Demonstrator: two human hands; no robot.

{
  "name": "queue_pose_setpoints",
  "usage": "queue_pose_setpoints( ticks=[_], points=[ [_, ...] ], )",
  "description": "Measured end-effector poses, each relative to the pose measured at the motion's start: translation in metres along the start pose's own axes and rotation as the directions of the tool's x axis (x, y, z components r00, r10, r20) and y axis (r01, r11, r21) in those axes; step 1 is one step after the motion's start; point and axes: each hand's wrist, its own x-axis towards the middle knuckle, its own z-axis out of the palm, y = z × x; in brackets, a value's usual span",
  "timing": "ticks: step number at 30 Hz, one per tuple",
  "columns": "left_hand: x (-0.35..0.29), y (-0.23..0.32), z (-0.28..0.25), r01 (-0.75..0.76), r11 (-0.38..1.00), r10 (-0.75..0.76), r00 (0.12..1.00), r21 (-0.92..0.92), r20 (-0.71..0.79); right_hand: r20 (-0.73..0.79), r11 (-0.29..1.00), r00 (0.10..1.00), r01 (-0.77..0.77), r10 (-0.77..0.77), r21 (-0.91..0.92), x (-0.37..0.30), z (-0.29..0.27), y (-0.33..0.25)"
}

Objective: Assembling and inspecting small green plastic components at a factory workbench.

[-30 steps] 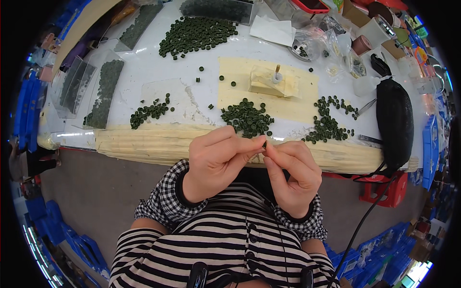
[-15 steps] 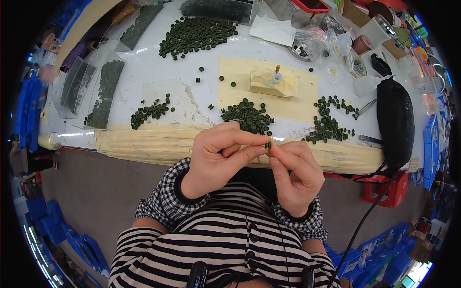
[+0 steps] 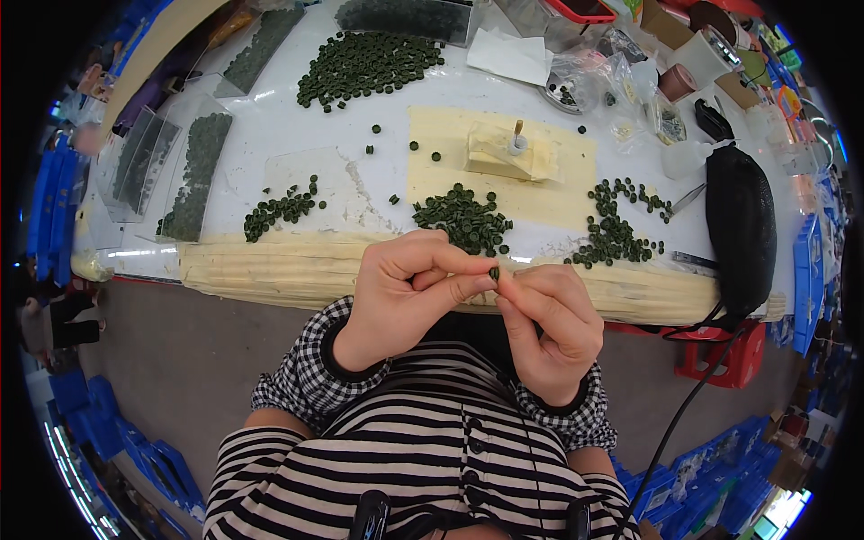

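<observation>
Between my fingertips, just over the table's front edge, is a small dark green round piece (image 3: 494, 273). My left hand (image 3: 405, 292) pinches it between thumb and forefinger. From the other side my right hand (image 3: 551, 319) meets it with closed thumb and forefinger tips; its exact grip is partly hidden by the fingers. Right beyond my hands lies a heap of like green pieces (image 3: 461, 218). A smaller group of them (image 3: 283, 211) is to the left, and another spread (image 3: 616, 225) lies to the right.
A tape-wrapped block (image 3: 511, 153) with a small upright peg stands on a yellowish sheet. Farther back are a large pile of green pieces (image 3: 364, 67) and a white tissue (image 3: 509, 58). Clear trays (image 3: 200, 175) sit at left. On the right are a black pouch (image 3: 740, 229) and tweezers (image 3: 688, 200).
Both hands have shifted very slightly to the left, still together at the small green piece. The heaps on the table look the same.
</observation>
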Motion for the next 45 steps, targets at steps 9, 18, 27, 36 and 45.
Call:
queue_pose_setpoints(
  ticks=[9,18,27,36,45],
  points=[
    [0.0034,0.0005,-0.0026,-0.070,0.994,0.066,0.997,0.084,0.040,0.004,0.998,0.998,-0.060,0.060,0.036,-0.0017,-0.0019,-0.0015],
    [0.0040,0.0017,0.0005,0.017,1.000,-0.017,0.999,0.007,0.049,-0.014,0.999,0.999,-0.047,0.048,0.020,-0.0028,-0.0041,0.0004],
    [0.0034,0.0010,0.0009,0.019,1.000,-0.019,0.999,-0.004,0.045,-0.046,0.999,0.998,-0.033,0.034,0.023,-0.0043,-0.0026,-0.0002],
    [0.0026,0.0040,0.0000,0.016,1.000,-0.016,0.999,0.019,0.035,-0.028,1.000,0.999,-0.025,0.025,0.003,-0.0040,-0.0017,-0.0013],
    [0.0021,0.0025,-0.0034,0.005,0.996,-0.008,0.999,0.089,0.040,-0.006,0.999,0.999,-0.047,0.047,0.014,-0.0058,0.0008,-0.0024]
  ],
)
